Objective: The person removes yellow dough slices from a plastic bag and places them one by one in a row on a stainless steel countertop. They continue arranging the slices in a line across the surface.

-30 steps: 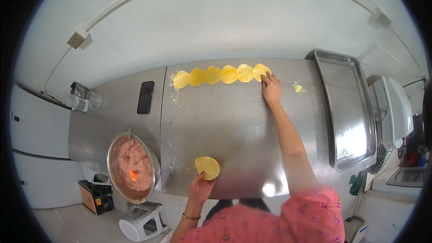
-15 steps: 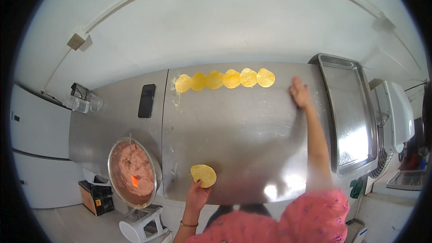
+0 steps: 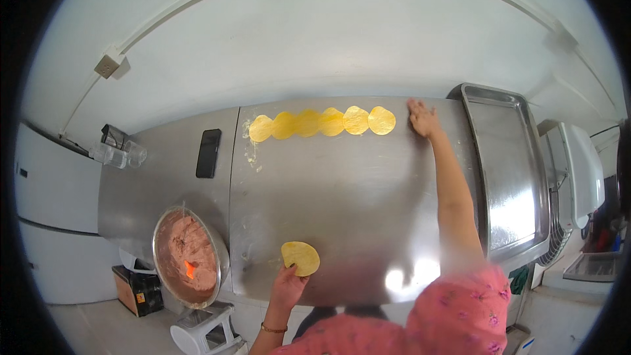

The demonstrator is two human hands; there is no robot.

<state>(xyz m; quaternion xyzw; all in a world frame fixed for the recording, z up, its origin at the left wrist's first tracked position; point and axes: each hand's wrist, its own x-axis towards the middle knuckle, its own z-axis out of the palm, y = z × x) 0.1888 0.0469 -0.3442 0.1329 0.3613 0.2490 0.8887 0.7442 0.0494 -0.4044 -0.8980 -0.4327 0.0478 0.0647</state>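
In my left hand (image 3: 288, 288) are round yellow dough wrappers (image 3: 302, 258), pinched at the lower edge and held above the near side of the steel table. Whether it is a single wrapper or a thin stack, I cannot tell. My right hand (image 3: 422, 118) reaches to the far side of the table with its fingers stretched out, holding nothing visible. Just left of it, apart from the fingers, lies a row of several overlapping wrappers (image 3: 355, 120) running along the table's far side.
At the left stands a steel bowl (image 3: 223, 260) of pink minced filling (image 3: 187, 250) with an orange piece in it. A black phone (image 3: 208, 153) lies beyond it. To the right is a steel tray (image 3: 516, 151). Pale flour smears (image 3: 251, 152) mark the steel table (image 3: 342, 190).
My right hand has moved farther out and a little left, closer to the end of the wrapper row. The left hand still holds its wrappers in about the same place. The view has shifted slightly.
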